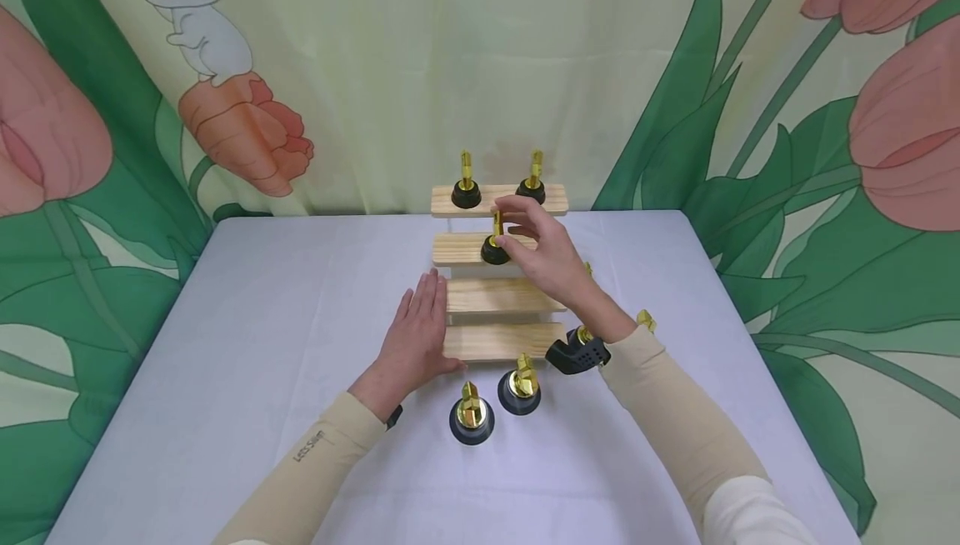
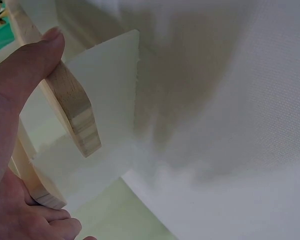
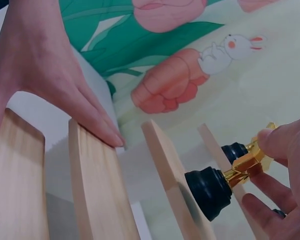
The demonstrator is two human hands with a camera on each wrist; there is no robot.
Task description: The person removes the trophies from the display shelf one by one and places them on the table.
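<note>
Head view — right hand (image 1: pixel 546 252) pinching trophy (image 1: pixel 495 247), left hand (image 1: pixel 414 337) straight-fingered against shelf edges (image 1: pixel 451 297), tabletop (image 1: pixel 277 337) room leftward

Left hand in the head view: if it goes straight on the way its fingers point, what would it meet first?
Probably the left end of the second wooden board from the back, just ahead of the left hand, though depth is unclear and it might pass underneath.

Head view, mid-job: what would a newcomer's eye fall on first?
Probably the right hand pinching a gold trophy at the second wooden shelf from the top, mid-frame. Next, likely the pink tulips on the backdrop at both sides, and the white rabbit on a carrot, upper left.
</note>
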